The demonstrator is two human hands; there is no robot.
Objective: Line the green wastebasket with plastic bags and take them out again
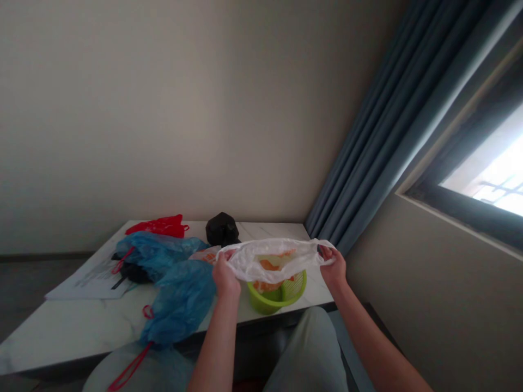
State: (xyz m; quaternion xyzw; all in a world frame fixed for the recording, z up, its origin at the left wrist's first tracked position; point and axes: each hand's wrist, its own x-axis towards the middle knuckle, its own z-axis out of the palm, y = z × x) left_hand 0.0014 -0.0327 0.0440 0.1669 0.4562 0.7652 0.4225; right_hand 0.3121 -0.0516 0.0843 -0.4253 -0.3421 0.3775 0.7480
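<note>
A white plastic bag (245, 262) with orange print is stretched wide between my two hands, its mouth held apart. My left hand (226, 274) grips the rim at the left end, fingers closed on it. At the right end, my right hand (334, 265) is closed on the rim too. Below the bag, a green plastic basket (265, 305) stands on the table; the bag hides part of its far rim. The bag's lower part hangs over or into the basket; I cannot tell which.
Blue plastic bags (180, 299) with red drawstrings spread over the left of the white marbled table (81, 332), one draping off its front edge. Behind lie a red bag (161, 225) and a black faceted object (223, 228). A blue curtain (368, 141) hangs at the right.
</note>
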